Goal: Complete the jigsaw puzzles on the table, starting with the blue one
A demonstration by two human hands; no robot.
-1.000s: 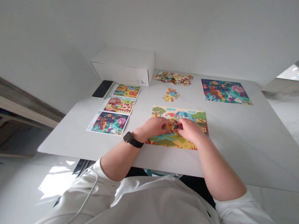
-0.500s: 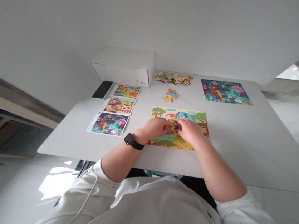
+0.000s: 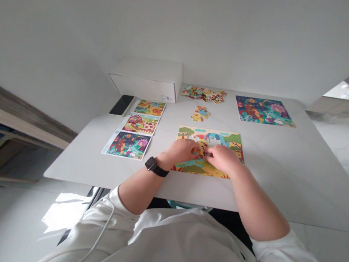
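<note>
A partly assembled jigsaw puzzle with trees, an elephant and yellow ground lies in front of me, with white gaps in its upper middle. My left hand, a black watch on its wrist, rests over the left half with its fingers curled. From the other side my right hand bends in, thumb and fingers pinched together. Between the fingertips of both hands is a small yellow and dark puzzle piece, partly covered. Beyond the puzzle sit a few loose puzzle pieces.
A heap of puzzle pieces lies near the wall beside a white box. Left are a phone and a sheet of three pictures. A finished dark blue puzzle lies at the back right of the white table.
My right hand has slid slightly down and toward me, baring more of the elephant and a white gap. My left hand stays nearly in place. The whole view has shifted slightly.
</note>
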